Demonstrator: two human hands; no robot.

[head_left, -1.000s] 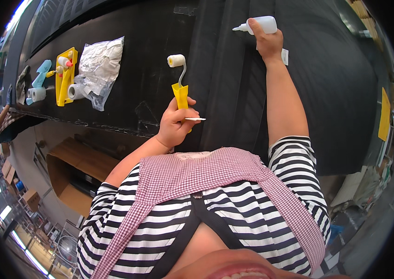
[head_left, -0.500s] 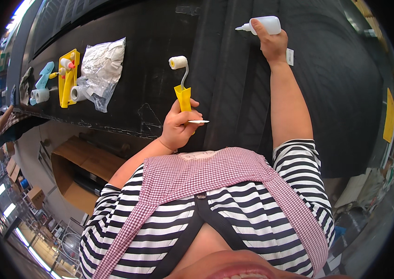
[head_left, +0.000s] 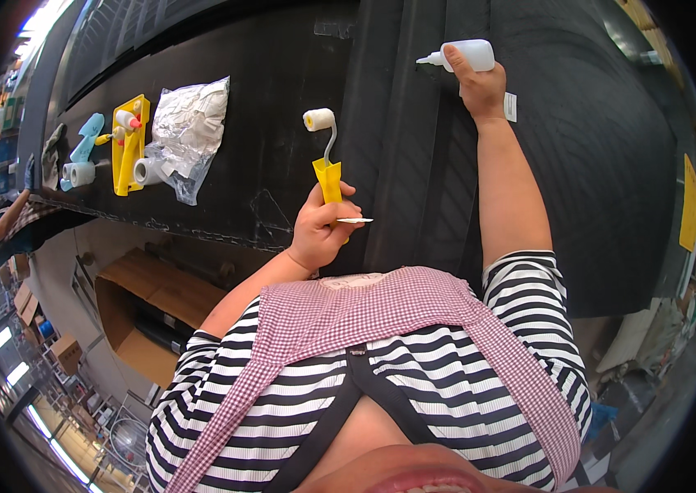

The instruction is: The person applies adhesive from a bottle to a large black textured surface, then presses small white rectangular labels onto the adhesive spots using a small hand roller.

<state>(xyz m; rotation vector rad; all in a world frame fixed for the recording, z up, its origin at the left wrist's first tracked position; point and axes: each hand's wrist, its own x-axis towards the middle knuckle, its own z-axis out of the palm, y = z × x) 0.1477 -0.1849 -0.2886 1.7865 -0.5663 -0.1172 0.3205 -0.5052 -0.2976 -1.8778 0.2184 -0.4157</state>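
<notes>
My left hand point(head_left: 322, 223) is closed round the yellow handle of a small paint roller point(head_left: 327, 174), its white roller head pointing up and away from me. A thin, flat white piece point(head_left: 355, 220) sticks out between the fingers of that same hand; its kind I cannot make out. Out to the right, my right hand point(head_left: 482, 89) grips a white squeeze bottle point(head_left: 471, 56) lying on its side. The bottle's narrow nozzle points left, over the ridged black sheet point(head_left: 414, 156). Beside my right wrist is a small white label point(head_left: 511, 107).
On the black table's left side lie a clear bag of white pieces point(head_left: 190, 123), a yellow tray point(head_left: 128, 177) with a red-tipped bottle, white rolls point(head_left: 78, 173) and a dark glove point(head_left: 54, 152). A cardboard box point(head_left: 130, 329) sits below the edge. A co-worker point(head_left: 3, 234) stands far left.
The view has shifted slightly, so the table items appear a little right and lower. Both hands keep their grip; the bottle is slightly lower in the picture.
</notes>
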